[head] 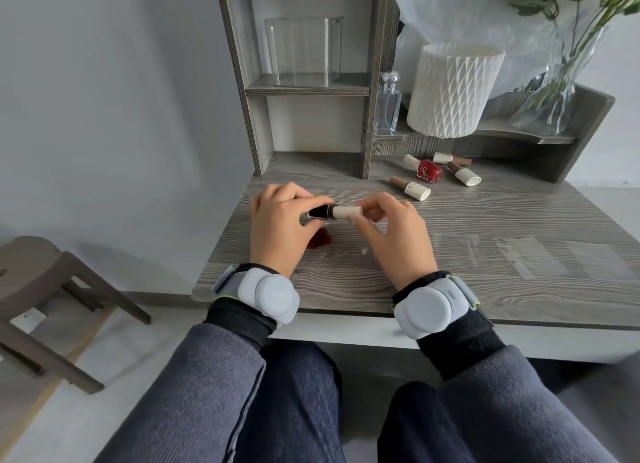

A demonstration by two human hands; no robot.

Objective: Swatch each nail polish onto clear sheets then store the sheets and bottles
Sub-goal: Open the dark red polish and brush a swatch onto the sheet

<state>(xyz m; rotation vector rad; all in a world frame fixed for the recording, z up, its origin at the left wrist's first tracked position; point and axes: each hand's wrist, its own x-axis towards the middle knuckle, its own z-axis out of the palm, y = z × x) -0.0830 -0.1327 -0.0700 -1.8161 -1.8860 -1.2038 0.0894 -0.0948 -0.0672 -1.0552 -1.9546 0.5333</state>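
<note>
My left hand (277, 227) grips a dark nail polish bottle (320, 212), held sideways just above the grey wooden desk (485, 227). Its cream cap (347, 211) points right, and my right hand (391, 227) pinches that cap with thumb and fingers. Under my left hand a red swatch (320, 242) shows on a clear sheet (346, 251) lying on the desk. More clear sheets (540, 254) lie flat at the right. Several other polish bottles lie on their sides at the back: a red one (429, 171) and brown ones with cream caps (412, 187).
A clear acrylic box (303, 52) stands on the shelf unit's upper shelf. A perfume bottle (388, 105), a white textured pot (453, 88) and a glass vase of greenery (554, 91) stand on the raised ledge at the right. A brown stool (45, 289) is left of the desk.
</note>
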